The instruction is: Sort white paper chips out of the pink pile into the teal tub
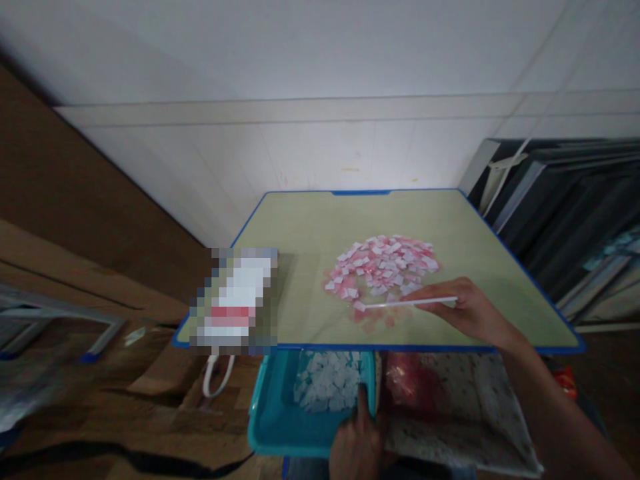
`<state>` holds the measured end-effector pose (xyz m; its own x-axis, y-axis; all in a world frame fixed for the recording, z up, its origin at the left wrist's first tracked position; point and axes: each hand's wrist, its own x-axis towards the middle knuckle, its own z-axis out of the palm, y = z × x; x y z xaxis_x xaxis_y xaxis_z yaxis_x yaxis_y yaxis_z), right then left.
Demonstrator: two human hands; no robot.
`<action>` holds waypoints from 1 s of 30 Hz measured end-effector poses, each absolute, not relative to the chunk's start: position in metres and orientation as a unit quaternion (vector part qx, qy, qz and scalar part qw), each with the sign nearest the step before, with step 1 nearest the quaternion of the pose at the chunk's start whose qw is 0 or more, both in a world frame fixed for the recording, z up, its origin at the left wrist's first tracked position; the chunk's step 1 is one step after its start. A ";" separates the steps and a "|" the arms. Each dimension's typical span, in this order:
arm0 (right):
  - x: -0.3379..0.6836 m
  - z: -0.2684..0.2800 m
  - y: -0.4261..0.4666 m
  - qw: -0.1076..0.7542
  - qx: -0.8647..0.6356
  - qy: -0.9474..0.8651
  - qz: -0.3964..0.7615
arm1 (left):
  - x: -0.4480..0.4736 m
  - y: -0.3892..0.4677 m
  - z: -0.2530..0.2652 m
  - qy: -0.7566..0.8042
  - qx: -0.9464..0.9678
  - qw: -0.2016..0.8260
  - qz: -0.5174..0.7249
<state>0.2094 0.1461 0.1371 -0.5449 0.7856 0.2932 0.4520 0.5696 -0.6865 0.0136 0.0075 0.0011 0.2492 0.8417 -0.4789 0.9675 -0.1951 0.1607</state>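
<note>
My right hand is closed around a thin white stick, held nearly level over the folding table. The stick's left tip meets a small pale square piece at the front of a heap. That heap of small white and pink square pieces lies in a pinkish wet patch. Below the table's front edge, my left hand is over the right side of a teal basin. Its index finger stretches forward beside many loose white square pieces in the basin; its other fingers look curled and are partly hidden.
A blurred-out white and red object stands at the table's left, with a white loop below it. A red translucent bag lies right of the basin. Dark flat panels lean at right; brown cardboard stands left.
</note>
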 end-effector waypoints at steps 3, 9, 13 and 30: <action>0.207 0.137 0.145 0.313 -0.377 -0.829 0.268 | 0.013 0.007 -0.001 0.589 0.765 0.220 -0.137; 0.198 0.130 0.149 0.328 -0.381 -0.827 0.250 | 0.014 0.006 -0.001 0.598 0.761 0.208 -0.141; 0.195 0.127 0.149 0.359 -0.406 -0.813 0.214 | 0.014 0.006 -0.001 0.597 0.762 0.208 -0.140; 0.160 0.123 0.127 0.202 -0.148 -0.968 0.009 | 0.015 0.000 -0.013 0.610 0.774 0.140 -0.096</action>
<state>0.1598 0.1275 0.1226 -0.8744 0.2909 0.3884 0.2836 0.9558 -0.0773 0.0149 -0.0003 -0.0128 0.2377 0.9176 -0.3186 0.9711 -0.2171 0.0992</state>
